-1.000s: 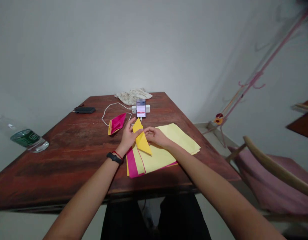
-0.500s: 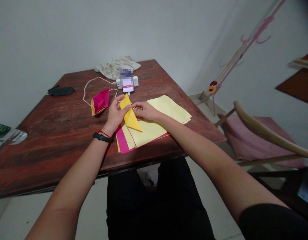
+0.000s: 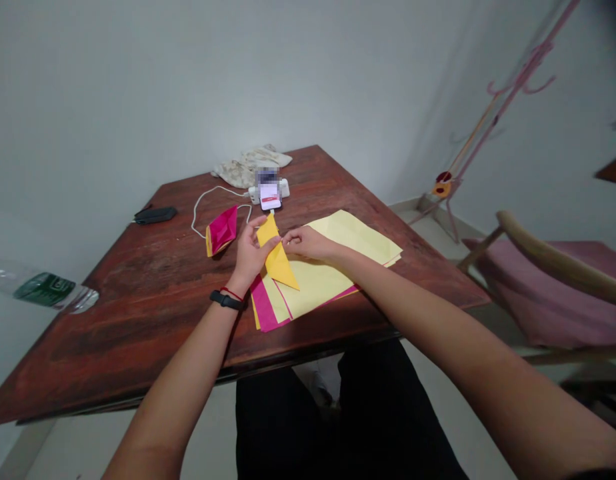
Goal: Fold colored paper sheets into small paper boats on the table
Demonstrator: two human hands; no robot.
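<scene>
1. While the left hand pinches the folded yellow paper between thumb and fingers, the right hand curls at its right edge; cannot tell whether it grips.
2. Yellow paper slants over the left part of the sheets. Main folds look made; opening out seems left.
3. Pink folded paper, on table at left, looks finished.
4. Top sheet lies flat, apparently unfolded.

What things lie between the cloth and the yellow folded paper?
Between the cloth and yellow folded paper, the head view shows a phone, a white block behind it, and a plug.
</scene>
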